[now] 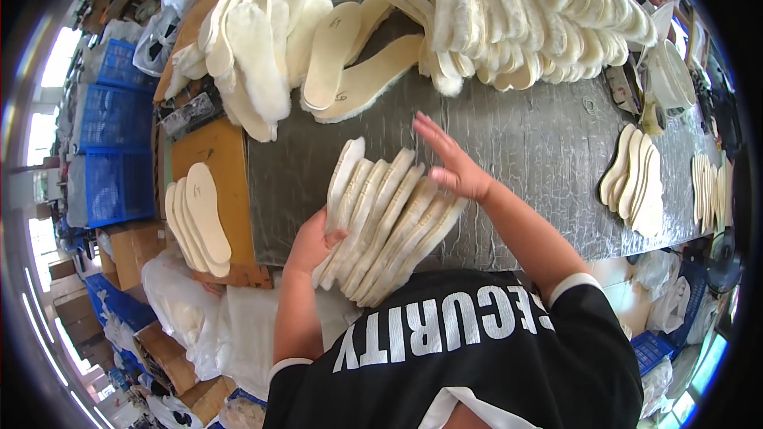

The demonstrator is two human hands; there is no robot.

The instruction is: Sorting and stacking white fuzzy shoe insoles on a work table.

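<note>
A row of cream fleece insoles (pixel 389 218) stands on edge close to my body, leaning to one side with the edges facing up. My left hand (pixel 311 243) grips its near left end, thumb over the outermost insole and the other fingers hidden. At the far right of the row, my right hand (pixel 457 167) is raised with fingers apart, holding nothing; I cannot tell whether it touches the insoles. Just beyond lie loose insoles (pixel 350 87) with handwritten marks on their smooth sides, beside a heap of fluffy insoles (pixel 266 48).
A large pile of fleece insoles (pixel 509 20) covers the far side of the grey worktable (pixel 532 135). Smaller insole stacks lie at the left (pixel 203 218) and right (pixel 636 179). Blue crates (pixel 118 143) stand beyond the table's left side, with plastic bags (pixel 187 302) below.
</note>
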